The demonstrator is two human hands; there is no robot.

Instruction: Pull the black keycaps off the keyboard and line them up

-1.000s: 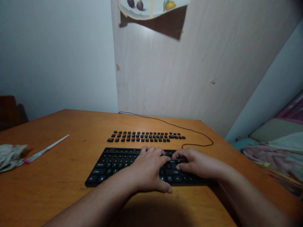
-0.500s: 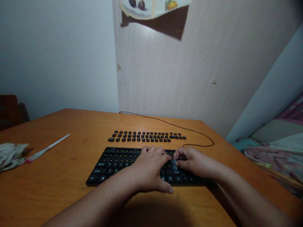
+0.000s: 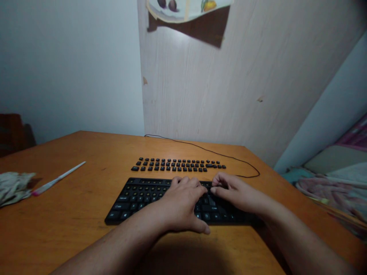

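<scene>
A black keyboard [image 3: 120, 206] lies on the wooden table in front of me. Its front rows carry caps, while bare switch posts show in the rows farther back. My left hand [image 3: 183, 202] rests across the middle of the keyboard, fingers stretched forward and thumb out toward the near edge. Over the right part of the keyboard, my right hand [image 3: 236, 193] has its thumb and fingers drawn together close to the left fingertips. Whatever may be between them is too small to make out. Beyond the keyboard, loose black keycaps [image 3: 173, 164] lie in rows.
A thin black cable [image 3: 252, 168] loops over the back right of the table [image 3: 94, 152]. On the left lie a white brush [image 3: 61, 177] with a pink tip and a crumpled cloth [image 3: 15, 188]. A wall stands behind the table; folded bedding [image 3: 323, 187] is at the right.
My right hand has shifted slightly away from me, toward the back rows of the keyboard, its fingers still drawn together. The left hand has stayed in place.
</scene>
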